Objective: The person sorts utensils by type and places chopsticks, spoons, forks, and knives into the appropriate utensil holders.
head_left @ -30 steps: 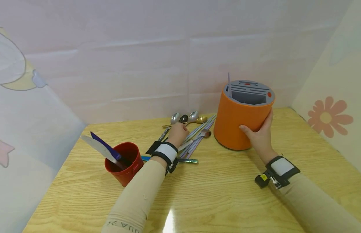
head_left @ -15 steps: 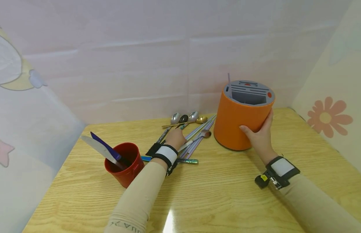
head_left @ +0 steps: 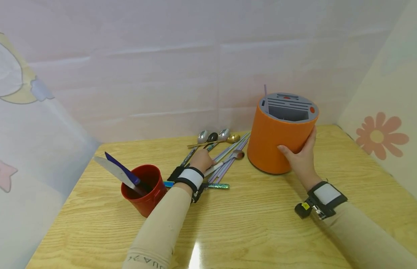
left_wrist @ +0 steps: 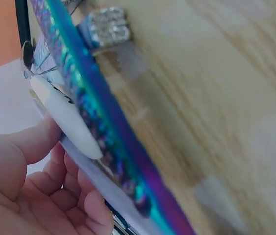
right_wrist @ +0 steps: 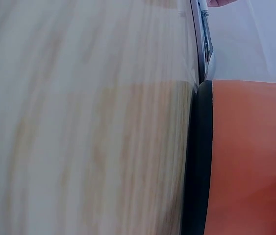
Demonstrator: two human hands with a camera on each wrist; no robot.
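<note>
My left hand (head_left: 201, 159) reaches into the pile of cutlery. In the left wrist view its thumb and bent fingers (left_wrist: 54, 191) close around a pale lavender chopstick (left_wrist: 91, 169). A white handle (left_wrist: 69, 117) lies right at the thumb tip; it belongs to a utensil with a coppery head (head_left: 238, 154). My right hand (head_left: 300, 158) grips the orange, round utensil holder (head_left: 273, 140), thumb on its front and fingers round its right side. One thin lilac chopstick (head_left: 265, 98) sticks up from the holder's slotted grey top. The right hand is out of sight in the right wrist view.
A red cup (head_left: 146, 200) with a purple-handled knife (head_left: 122, 168) and a pale blade (head_left: 112, 170) stands left of the left arm. Several spoons (head_left: 224, 134) lie behind the left hand. A glittery blue-green handle (head_left: 218, 185) lies in front. A wall rises behind the table.
My left hand has drawn back slightly from the spoons toward the chopsticks and the white handle, then stays there. My right hand and the holder are practically still.
</note>
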